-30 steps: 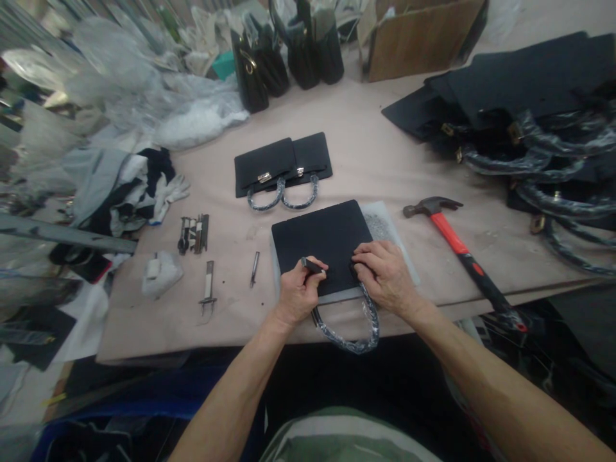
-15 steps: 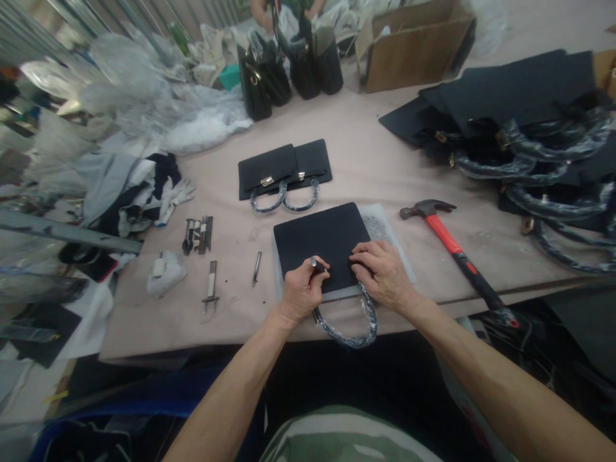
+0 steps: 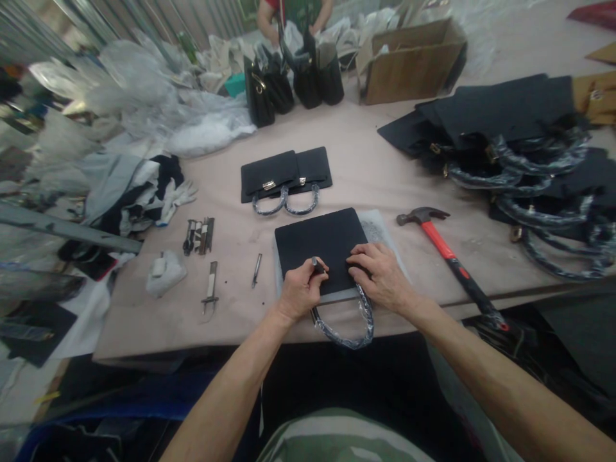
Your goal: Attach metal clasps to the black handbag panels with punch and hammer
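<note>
Tabletop [image 3: 366,141]: black panel [image 3: 320,240] beneath fingers [image 3: 362,249]

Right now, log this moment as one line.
Left hand: grips short dark cylindrical tool; Right hand: touches flat black panel; Plastic-wrapped black handle: loops toward wearer; Red-and-black claw hammer: unheld, at right

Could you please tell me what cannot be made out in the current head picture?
All in the head view:
Lower end of the dark tool: hidden by the left hand.
Right end of the wrapped handle on the black panel: covered by the right hand.
Co-worker opposite: head cut off by the top edge.
Clasp detail: too small.
Floor of the cardboard box: hidden by its front wall.
</note>
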`<state>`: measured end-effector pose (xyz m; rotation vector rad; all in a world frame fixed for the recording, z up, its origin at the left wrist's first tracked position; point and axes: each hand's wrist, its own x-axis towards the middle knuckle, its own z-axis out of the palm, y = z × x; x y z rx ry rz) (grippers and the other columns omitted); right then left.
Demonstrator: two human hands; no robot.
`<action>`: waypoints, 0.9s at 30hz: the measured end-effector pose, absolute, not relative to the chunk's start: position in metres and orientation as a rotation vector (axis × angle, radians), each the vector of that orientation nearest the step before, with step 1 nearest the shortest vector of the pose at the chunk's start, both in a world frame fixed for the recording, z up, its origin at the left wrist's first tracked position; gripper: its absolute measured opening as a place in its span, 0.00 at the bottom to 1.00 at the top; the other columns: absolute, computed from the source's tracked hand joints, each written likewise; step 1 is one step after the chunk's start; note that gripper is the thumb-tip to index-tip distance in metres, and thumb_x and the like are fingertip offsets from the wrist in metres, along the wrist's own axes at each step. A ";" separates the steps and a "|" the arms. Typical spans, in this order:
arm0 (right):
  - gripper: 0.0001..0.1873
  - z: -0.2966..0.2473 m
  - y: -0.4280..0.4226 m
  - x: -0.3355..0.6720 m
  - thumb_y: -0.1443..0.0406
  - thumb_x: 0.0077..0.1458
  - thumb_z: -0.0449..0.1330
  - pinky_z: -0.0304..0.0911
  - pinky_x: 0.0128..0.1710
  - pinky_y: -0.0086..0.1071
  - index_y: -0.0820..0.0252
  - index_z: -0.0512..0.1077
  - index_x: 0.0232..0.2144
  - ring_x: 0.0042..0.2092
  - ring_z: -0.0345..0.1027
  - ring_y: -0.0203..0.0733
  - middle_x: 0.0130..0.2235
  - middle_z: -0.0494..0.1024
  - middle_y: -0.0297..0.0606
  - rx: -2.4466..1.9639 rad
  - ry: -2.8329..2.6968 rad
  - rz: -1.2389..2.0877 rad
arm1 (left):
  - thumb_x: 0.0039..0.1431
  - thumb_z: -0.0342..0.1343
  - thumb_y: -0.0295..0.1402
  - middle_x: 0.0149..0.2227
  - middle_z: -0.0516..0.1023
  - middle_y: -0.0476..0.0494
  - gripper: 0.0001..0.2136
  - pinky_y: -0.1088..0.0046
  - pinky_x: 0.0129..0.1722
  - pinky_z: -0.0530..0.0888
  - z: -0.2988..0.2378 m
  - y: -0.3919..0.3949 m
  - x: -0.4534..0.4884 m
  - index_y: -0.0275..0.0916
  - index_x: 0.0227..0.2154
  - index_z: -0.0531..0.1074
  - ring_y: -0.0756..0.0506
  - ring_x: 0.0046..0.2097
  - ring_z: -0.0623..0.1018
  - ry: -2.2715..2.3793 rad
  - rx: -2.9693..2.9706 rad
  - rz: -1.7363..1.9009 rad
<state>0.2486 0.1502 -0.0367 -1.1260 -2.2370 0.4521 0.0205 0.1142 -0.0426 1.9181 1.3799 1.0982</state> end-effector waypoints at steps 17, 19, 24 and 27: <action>0.20 -0.022 0.120 0.219 0.69 0.61 0.54 0.41 0.65 0.57 0.48 0.78 0.51 0.58 0.60 0.52 0.56 0.71 0.43 -1.236 -2.593 0.515 | 0.60 0.55 0.24 0.35 0.82 0.49 0.05 0.76 0.40 0.77 -0.034 0.126 0.016 0.38 0.36 0.74 0.50 0.35 0.81 1.308 1.603 1.056; 0.22 -0.021 0.122 0.219 0.69 0.60 0.54 0.41 0.65 0.58 0.46 0.77 0.52 0.59 0.59 0.53 0.57 0.70 0.42 -1.254 -2.618 0.528 | 0.60 0.55 0.24 0.34 0.82 0.49 0.05 0.76 0.40 0.77 -0.034 0.127 0.015 0.38 0.36 0.74 0.50 0.35 0.81 1.314 1.595 1.051; 0.20 -0.016 0.122 0.216 0.68 0.61 0.55 0.42 0.65 0.60 0.48 0.77 0.52 0.58 0.60 0.54 0.57 0.70 0.43 -1.288 -2.656 0.476 | 0.60 0.55 0.24 0.34 0.82 0.49 0.06 0.76 0.38 0.76 -0.034 0.125 0.016 0.39 0.36 0.74 0.50 0.34 0.80 1.321 1.606 1.061; 0.19 -0.015 0.117 0.217 0.67 0.63 0.54 0.42 0.64 0.63 0.49 0.76 0.52 0.60 0.59 0.56 0.58 0.70 0.45 -1.284 -2.680 0.430 | 0.60 0.55 0.24 0.34 0.82 0.49 0.06 0.76 0.38 0.76 -0.035 0.123 0.018 0.39 0.36 0.74 0.50 0.34 0.81 1.343 1.641 1.074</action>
